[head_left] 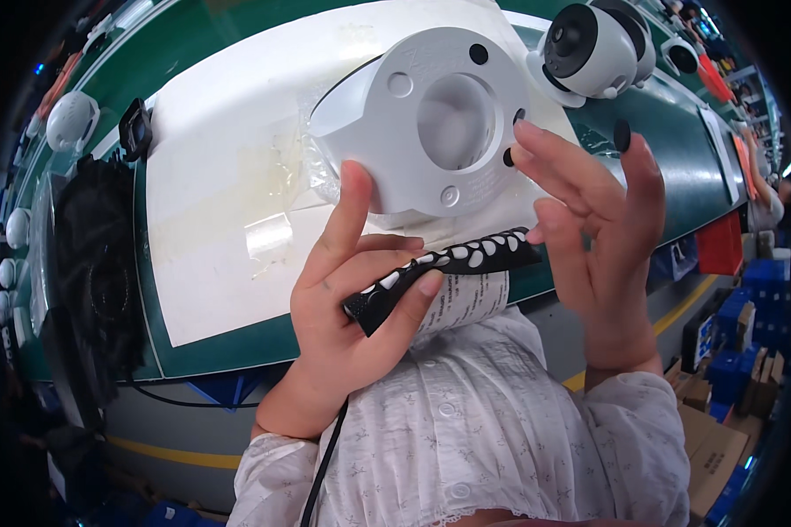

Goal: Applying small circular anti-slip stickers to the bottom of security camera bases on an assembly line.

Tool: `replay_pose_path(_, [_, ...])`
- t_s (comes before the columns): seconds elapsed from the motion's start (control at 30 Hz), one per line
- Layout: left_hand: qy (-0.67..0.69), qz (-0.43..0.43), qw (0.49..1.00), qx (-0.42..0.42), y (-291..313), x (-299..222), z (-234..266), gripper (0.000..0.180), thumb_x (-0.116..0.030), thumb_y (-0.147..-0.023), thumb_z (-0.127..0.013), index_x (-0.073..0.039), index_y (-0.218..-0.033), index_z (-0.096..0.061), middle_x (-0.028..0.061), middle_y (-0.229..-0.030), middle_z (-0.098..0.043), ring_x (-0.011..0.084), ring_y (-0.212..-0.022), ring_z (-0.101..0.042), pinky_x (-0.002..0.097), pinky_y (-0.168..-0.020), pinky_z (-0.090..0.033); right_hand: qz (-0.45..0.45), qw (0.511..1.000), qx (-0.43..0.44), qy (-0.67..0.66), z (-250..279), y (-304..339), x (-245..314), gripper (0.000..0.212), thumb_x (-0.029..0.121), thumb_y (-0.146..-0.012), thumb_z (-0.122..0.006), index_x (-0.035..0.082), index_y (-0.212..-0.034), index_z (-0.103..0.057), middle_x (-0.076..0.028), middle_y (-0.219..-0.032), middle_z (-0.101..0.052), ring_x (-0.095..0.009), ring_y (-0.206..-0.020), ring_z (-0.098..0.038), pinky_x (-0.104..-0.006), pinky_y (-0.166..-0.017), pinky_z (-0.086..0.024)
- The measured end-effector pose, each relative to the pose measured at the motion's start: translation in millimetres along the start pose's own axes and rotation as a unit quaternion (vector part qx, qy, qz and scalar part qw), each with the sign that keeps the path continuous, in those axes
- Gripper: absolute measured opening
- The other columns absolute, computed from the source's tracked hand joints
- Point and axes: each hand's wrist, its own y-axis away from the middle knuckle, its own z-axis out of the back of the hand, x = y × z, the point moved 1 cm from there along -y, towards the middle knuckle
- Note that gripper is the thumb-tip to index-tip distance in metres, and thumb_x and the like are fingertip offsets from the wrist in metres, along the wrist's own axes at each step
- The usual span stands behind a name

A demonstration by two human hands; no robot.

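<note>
My left hand (347, 303) is closed on a black strip (501, 257) of peel-off pads, pinching it between thumb and fingers. White oval gaps run along the strip, and its printed paper backing (466, 303) hangs below. Beyond lies a white camera housing (387, 145) with a large round opening; one black round pad (478, 54) sits in its face, and other round recesses show bare. My right hand (593, 211) has its fingers spread beside the housing. Black round pads (622, 136) appear at several of its fingertips. Its thumb is by the strip's far end; whether they touch, I cannot tell.
A white sheet (220, 220) covers much of the green table (536, 281). Black-and-white cameras (589, 53) stand at the far right. A black bag (101, 263) and a small black part (135, 130) lie at left. Blue bins (765, 294) and cardboard stand at right.
</note>
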Motion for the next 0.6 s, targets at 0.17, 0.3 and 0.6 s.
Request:
replay_pose_path(0.17, [0.01, 0.006, 1.0, -0.012, 1, 3, 0, 0.019, 0.004, -0.065, -0.065, 0.004, -0.081, -0.055, 0.0263, -0.129, -0.03, 0.0224, -0.085, -0.06, 0.0278, -0.073, -0.048, -0.036, 0.996, -0.073, 0.042, 7, -12, 7, 0.079, -0.005, -0.07, -0.059, 0.005, -0.128, -0.007, -0.016, -0.096, -0.054, -0.022, -0.09, -0.056, -0.0303, -0.081, -0.042])
replay_pose_path(0.3, [0.018, -0.003, 1.0, -0.016, 0, 3, -1, 0.019, 0.004, -0.065, -0.065, 0.004, -0.08, -0.055, 0.0268, -0.128, -0.03, 0.0227, -0.085, -0.06, 0.0277, -0.073, -0.048, 0.044, 0.997, -0.055, 0.042, -12, -19, 3, 0.071, -0.006, -0.069, -0.059, -0.002, -0.123, -0.015, -0.01, -0.085, -0.054, -0.021, -0.095, -0.051, -0.0298, -0.084, -0.037])
replay_pose_path(0.6, [0.0, -0.001, 1.0, -0.007, 0, 2, 0, 0.018, 0.002, -0.065, -0.066, 0.003, -0.078, -0.055, 0.0266, -0.128, -0.031, 0.0225, -0.087, -0.059, 0.0274, -0.074, -0.047, 0.026, 0.998, -0.007, -0.05, -30, -15, 0, 0.062, -0.005, -0.074, -0.056, -0.004, -0.122, -0.017, -0.01, -0.086, -0.055, -0.021, -0.098, -0.05, -0.0251, -0.077, -0.04])
